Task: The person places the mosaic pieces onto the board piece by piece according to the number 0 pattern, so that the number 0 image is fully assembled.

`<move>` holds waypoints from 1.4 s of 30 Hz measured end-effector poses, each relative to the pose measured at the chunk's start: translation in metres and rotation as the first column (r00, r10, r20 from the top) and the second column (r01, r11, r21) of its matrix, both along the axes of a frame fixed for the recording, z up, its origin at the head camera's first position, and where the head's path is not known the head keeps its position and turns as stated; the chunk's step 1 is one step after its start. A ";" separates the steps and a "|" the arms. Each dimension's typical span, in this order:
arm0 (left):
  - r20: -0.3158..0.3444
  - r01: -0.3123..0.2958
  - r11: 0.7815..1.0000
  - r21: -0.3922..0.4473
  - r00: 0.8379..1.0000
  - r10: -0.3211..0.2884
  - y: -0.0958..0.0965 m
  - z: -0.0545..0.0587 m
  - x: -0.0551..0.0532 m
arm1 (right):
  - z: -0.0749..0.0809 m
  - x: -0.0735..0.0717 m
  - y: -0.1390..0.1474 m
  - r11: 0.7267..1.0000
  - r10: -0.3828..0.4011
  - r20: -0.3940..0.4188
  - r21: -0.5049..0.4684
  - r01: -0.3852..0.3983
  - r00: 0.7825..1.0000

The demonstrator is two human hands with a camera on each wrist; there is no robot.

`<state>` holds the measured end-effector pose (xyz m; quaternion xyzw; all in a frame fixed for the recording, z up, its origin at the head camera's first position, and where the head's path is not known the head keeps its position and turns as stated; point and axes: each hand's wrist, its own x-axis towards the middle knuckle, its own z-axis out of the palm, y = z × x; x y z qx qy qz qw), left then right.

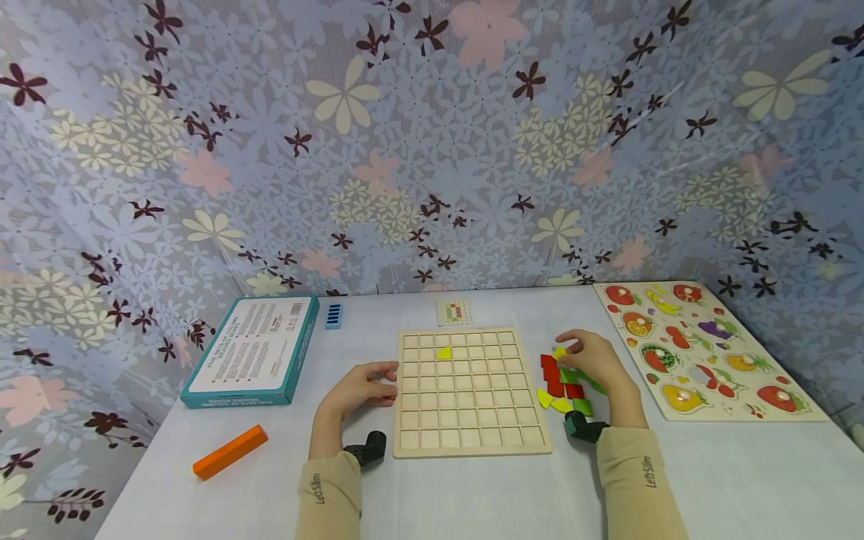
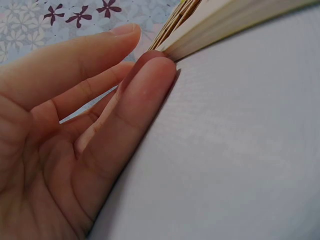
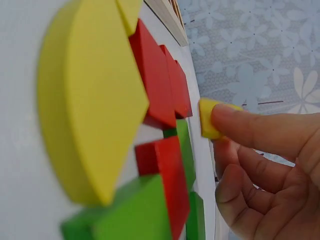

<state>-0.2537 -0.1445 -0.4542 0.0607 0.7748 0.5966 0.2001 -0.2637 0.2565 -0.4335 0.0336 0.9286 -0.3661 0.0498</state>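
Observation:
A wooden grid board [image 1: 472, 453] lies on the white table between the hands. One yellow quarter-round block [image 1: 443, 353] sits in a cell of its upper part. My left hand [image 1: 358, 388] is at the board's left edge, its extended fingers and thumb touching the wood; the left wrist view shows them beside the board's side [image 2: 215, 40]. On the right, my right hand [image 1: 590, 358] pinches a small yellow block [image 3: 206, 120] between thumb and fingers, above a pile of red blocks [image 1: 550, 373], green blocks [image 1: 583, 407] and yellow blocks [image 1: 561, 405].
Behind the board lies a small pattern card [image 1: 454, 312]. Left stand a teal-edged box [image 1: 250, 345], a small blue piece [image 1: 334, 316] and an orange stick [image 1: 230, 452]. A fruit puzzle board [image 1: 709, 352] lies right of the right hand. Floral fabric [image 1: 432, 150] hangs behind the table.

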 end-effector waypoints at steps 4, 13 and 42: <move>-0.003 0.002 1.000 0.002 1.000 -0.002 0.000 0.000 0.000 | 0.002 0.000 -0.004 0.999 -0.023 -0.015 -0.031 0.023 1.000; -0.006 0.022 1.000 0.011 1.000 -0.022 0.002 0.022 0.012 | 0.004 -0.002 -0.012 0.988 -0.050 -0.046 -0.151 0.043 0.998; 0.006 0.014 1.000 0.009 1.000 -0.014 0.005 0.029 0.016 | 0.006 -0.008 -0.041 0.949 0.009 -0.074 -0.313 -0.032 0.997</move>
